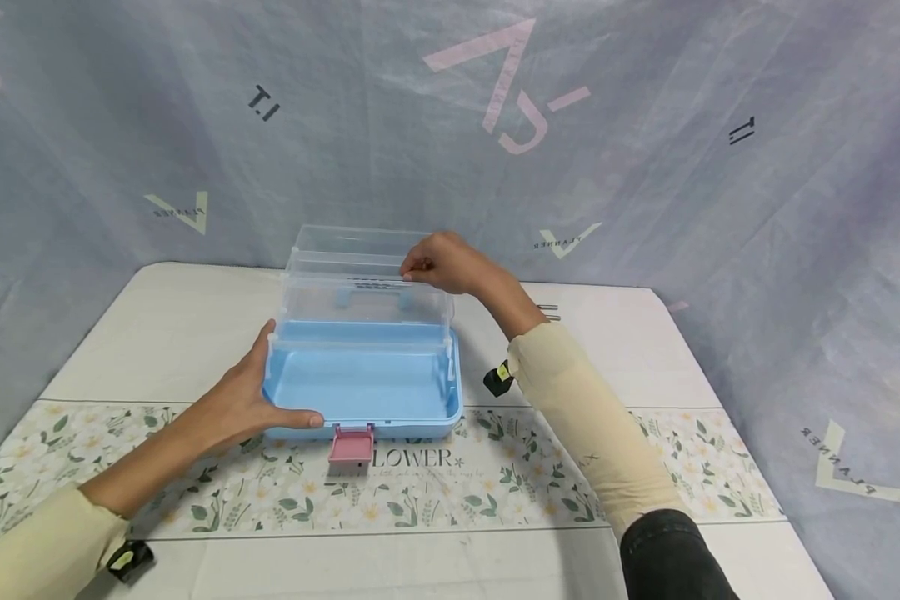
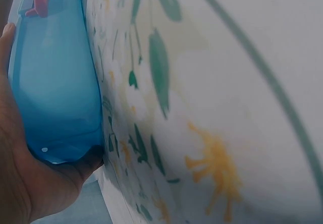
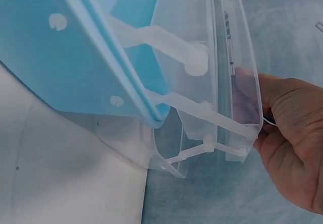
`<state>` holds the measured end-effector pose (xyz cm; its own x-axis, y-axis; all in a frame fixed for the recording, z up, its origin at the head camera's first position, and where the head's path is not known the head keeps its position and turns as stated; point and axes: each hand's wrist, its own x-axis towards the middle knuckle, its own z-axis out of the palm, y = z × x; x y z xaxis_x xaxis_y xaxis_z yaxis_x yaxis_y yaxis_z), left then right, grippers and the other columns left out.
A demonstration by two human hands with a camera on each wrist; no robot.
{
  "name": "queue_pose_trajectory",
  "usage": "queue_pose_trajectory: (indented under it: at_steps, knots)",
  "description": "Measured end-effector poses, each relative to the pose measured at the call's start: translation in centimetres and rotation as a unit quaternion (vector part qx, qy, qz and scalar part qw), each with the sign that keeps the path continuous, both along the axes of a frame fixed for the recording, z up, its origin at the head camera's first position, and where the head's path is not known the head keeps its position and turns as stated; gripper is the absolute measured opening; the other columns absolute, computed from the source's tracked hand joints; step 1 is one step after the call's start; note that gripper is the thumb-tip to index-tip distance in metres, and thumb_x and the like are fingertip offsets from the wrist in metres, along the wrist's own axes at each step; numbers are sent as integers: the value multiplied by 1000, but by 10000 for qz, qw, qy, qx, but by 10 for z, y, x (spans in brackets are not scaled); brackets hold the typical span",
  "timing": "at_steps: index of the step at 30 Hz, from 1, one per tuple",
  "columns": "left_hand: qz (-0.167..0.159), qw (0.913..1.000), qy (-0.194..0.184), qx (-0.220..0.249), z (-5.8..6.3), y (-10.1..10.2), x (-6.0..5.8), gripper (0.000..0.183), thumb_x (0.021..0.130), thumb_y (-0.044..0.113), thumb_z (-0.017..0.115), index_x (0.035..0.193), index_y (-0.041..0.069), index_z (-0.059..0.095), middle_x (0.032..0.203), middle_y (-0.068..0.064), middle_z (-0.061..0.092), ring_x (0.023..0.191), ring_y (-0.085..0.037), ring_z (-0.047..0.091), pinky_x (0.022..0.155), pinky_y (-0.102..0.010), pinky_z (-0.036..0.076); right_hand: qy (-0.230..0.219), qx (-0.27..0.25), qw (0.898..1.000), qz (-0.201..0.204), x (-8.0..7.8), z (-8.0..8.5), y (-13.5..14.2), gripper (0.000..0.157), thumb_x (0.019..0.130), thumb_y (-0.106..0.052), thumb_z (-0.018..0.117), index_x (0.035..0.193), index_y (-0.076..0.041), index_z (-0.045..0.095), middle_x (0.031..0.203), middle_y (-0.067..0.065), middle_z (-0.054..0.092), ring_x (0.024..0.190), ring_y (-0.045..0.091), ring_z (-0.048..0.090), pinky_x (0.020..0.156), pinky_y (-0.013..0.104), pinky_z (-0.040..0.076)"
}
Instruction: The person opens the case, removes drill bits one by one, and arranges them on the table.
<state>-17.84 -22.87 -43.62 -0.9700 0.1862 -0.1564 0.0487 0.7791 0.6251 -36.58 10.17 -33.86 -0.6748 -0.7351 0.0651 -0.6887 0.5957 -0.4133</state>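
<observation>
A blue plastic storage box [image 1: 360, 429] stands open on the table, its pink latch [image 1: 352, 447] folded down at the front. Clear tiered trays [image 1: 367, 265] rise above its back on white hinge arms [image 3: 176, 50]. My left hand [image 1: 243, 396] grips the box's left end, thumb along the front rim; the left wrist view shows the hand [image 2: 45, 178] wrapped round that end. My right hand [image 1: 450, 265] reaches into the upper tray, fingertips pinched at the end of a thin dark rod [image 1: 381, 280]. Several small dark pieces [image 1: 378, 287] show through the clear plastic.
Slender metal rods [image 1: 549, 317] lie on the table behind my right forearm. The white tablecloth [image 1: 607, 333] carries a floral band [image 1: 450, 500]. A grey patterned fabric [image 1: 375, 150] hangs behind the table, close to the trays.
</observation>
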Motion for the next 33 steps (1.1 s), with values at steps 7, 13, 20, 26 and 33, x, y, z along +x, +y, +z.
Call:
queue_pose_trajectory:
  at_steps: [7, 13, 20, 26, 33]
  knots:
    - [-29, 10000, 23, 1, 0, -1, 0, 167, 80, 66, 97, 178, 14, -27, 183, -43, 2, 159, -72, 31, 113, -87, 45, 20, 131, 9998, 123, -2, 4, -2, 20, 110, -13, 75, 122, -4, 88, 123, 13, 86, 110, 26, 82, 100, 39, 67]
    - [-36, 10000, 26, 20, -1, -1, 0, 167, 79, 66, 98, 178, 13, -27, 182, -44, 3, 159, -72, 31, 114, -86, 45, 59, 224, 9996, 156, -1, 6, -4, 19, 110, -13, 76, 122, -4, 88, 121, 13, 87, 110, 25, 83, 99, 39, 67]
    - [-30, 10000, -2, 61, -1, -3, 0, 167, 80, 65, 98, 177, 14, -28, 183, -42, 1, 160, -72, 30, 114, -86, 44, -23, 234, 9997, 107, 0, 8, -7, 20, 109, -10, 76, 124, -5, 88, 124, 13, 86, 112, 25, 82, 100, 39, 67]
    - [-7, 10000, -15, 17, 1, -4, 0, 167, 80, 66, 98, 178, 13, -27, 183, -43, 2, 159, -72, 33, 113, -86, 46, 79, 276, 9994, 212, 0, 8, -8, 19, 110, -10, 75, 123, -5, 88, 122, 13, 86, 109, 25, 81, 100, 39, 66]
    - [1, 9999, 24, 155, 0, -2, 1, 168, 79, 63, 99, 178, 10, -26, 181, -45, 9, 160, -71, 33, 116, -85, 45, 75, 160, 9989, 433, -3, 5, -2, 19, 113, -11, 69, 121, -3, 85, 114, 14, 83, 94, 22, 71, 93, 38, 62]
